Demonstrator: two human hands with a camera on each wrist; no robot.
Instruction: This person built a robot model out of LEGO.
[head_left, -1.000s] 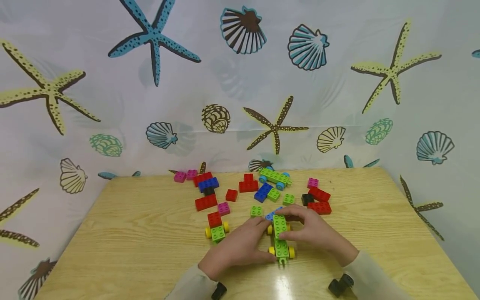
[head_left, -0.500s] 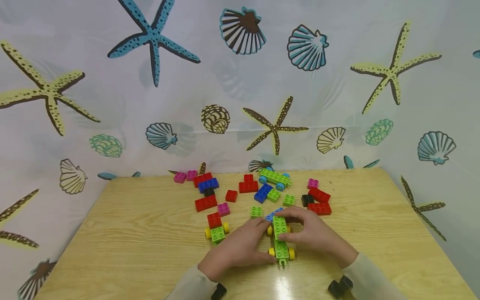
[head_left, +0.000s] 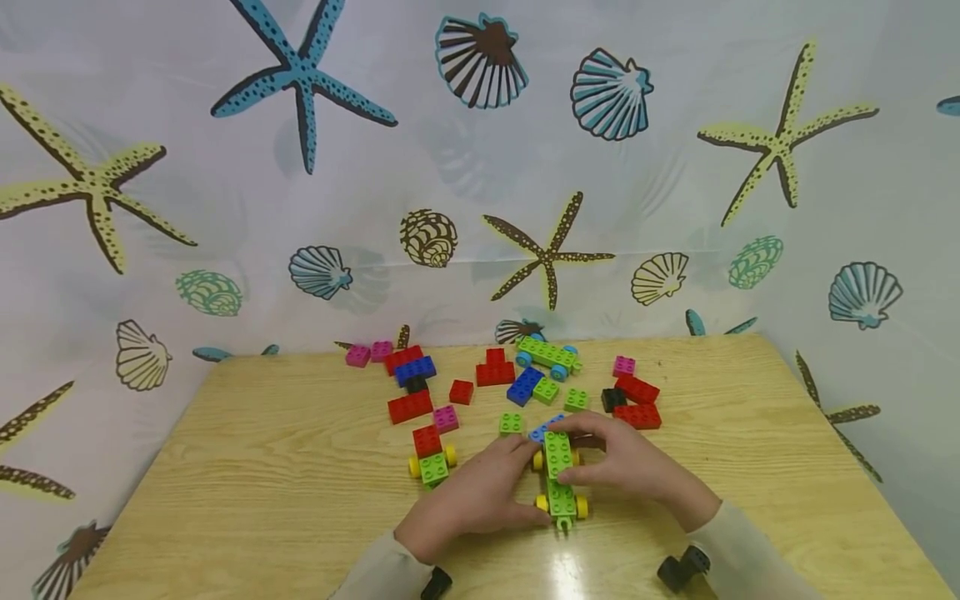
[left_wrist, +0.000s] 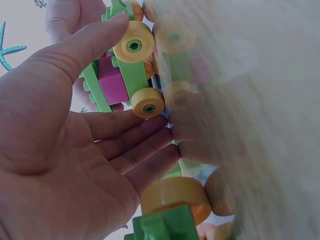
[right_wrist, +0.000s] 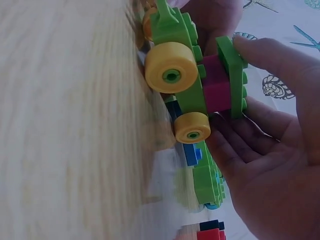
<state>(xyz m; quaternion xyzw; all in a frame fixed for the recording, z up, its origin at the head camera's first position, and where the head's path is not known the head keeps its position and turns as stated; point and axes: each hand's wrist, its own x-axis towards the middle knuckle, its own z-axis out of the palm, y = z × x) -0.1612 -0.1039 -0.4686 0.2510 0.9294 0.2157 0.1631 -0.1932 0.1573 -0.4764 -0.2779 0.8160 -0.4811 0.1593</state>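
A green wheeled base with yellow wheels [head_left: 561, 498] stands on the table, its hook end toward the near edge. Over its far part lies a long green brick [head_left: 557, 454], carried on a magenta brick [left_wrist: 113, 80] visible in both wrist views. My right hand [head_left: 637, 467] grips the long green brick, thumb at its near end and fingers around its far end. From the left, my left hand [head_left: 483, 496] touches the base, its thumb at the near wheel and its nearly straight fingers beside the far wheel.
Left of my hands is another yellow-wheeled green base [head_left: 434, 470] with a red brick [head_left: 427, 440]. Beyond my hands lie a light blue brick [head_left: 545, 428], a blue-wheeled green base [head_left: 547, 352] and several loose bricks. Red bricks [head_left: 637, 415] lie at the right. A patterned cloth [head_left: 480, 292] hangs behind.
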